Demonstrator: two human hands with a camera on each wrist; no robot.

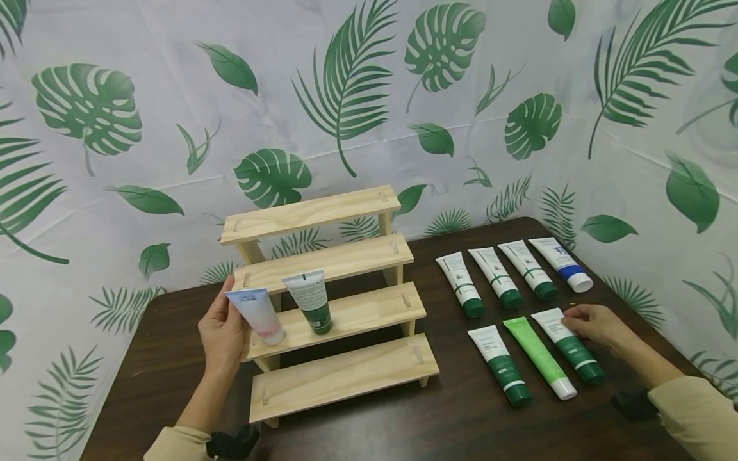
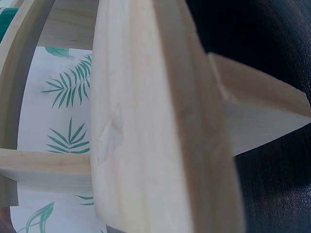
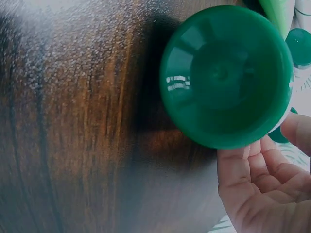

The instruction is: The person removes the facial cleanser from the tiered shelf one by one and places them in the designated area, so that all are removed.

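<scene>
In the head view my left hand [image 1: 221, 330] is at the left end of a stepped wooden rack [image 1: 346, 378], next to a pale blue and pink squeeze tube [image 1: 257, 314]. That tube stands cap down on the second step from the bottom and hides part of the hand, so its grip cannot be told. A white and green tube [image 1: 311, 298] stands to its right on the same step. My right hand [image 1: 594, 323] pinches the flat end of another white and green squeeze tube [image 1: 573, 349] on the table. Its green cap [image 3: 226, 77] fills much of the right wrist view.
On the dark table [image 1: 450, 426], a light green tube [image 1: 539, 358] and a white and green tube [image 1: 498, 365] lie left of my right hand. Behind them lies a row of several tubes, ending with a white and blue one [image 1: 562, 262]. A leaf-patterned cloth [image 1: 369, 96] hangs behind.
</scene>
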